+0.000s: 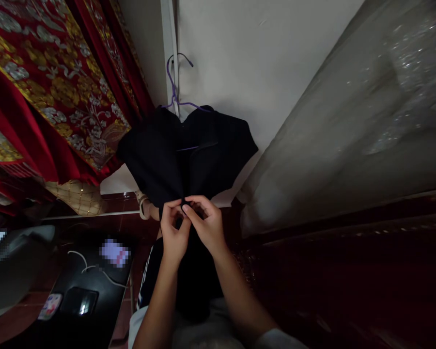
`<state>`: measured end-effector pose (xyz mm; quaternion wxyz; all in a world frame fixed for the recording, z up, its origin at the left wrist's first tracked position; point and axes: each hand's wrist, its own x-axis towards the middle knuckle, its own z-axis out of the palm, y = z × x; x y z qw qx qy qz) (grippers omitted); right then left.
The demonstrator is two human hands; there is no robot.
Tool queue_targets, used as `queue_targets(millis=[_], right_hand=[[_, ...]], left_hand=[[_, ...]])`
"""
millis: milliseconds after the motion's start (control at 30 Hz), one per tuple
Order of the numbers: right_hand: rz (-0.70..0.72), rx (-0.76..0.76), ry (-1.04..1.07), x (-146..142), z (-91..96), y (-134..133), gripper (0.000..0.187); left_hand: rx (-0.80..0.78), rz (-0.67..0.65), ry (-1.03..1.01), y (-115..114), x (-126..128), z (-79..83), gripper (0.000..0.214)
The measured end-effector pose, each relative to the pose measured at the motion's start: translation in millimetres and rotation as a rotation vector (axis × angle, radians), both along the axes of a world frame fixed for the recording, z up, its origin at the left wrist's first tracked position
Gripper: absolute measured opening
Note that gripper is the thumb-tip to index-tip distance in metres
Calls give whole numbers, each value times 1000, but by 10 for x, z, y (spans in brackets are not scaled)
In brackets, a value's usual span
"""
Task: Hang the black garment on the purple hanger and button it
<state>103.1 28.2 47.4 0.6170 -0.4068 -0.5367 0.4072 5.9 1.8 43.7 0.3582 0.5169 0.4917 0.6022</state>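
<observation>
A black collared shirt [214, 162] with its neck open hangs in front of me on a purple wire hanger [174, 95]. At the lower front opening, my left hand [174, 237] pinches the shirt's edge between thumb and fingertips. Close against it, my right hand [209, 228] pinches the same spot, its thumb and index finger meeting the left fingertips. Any button or small fastener between the fingers is too dark and covered to make out. Below the hands the shirt's lower part merges with my dark trousers.
Red garments with gold and silver embroidery [69, 92] hang at the left. A black table [105, 295] at lower left bears a phone [115, 253], a dark device [80, 301] and a white cable [83, 259]. Sheer, sparkly pale material [312, 160] fills the right, beside a white wall [247, 53].
</observation>
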Motion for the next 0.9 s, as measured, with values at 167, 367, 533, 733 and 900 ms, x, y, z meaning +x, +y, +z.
queue_targets(millis=[167, 367, 533, 733, 900], right_hand=[[35, 21, -21, 59, 46, -70, 19], [114, 29, 35, 145, 24, -16, 18], [130, 40, 43, 194, 1, -19, 15], [34, 32, 114, 187, -31, 25, 10], [-40, 68, 87, 168, -104, 27, 13]], left_hand=[[-7, 80, -84, -3, 50, 42, 16], [-7, 32, -229, 18, 35, 53, 13], [-9, 14, -300, 56, -35, 44, 8], [-17, 38, -361, 66, -10, -18, 10], [-36, 79, -367, 71, 10, -18, 10]])
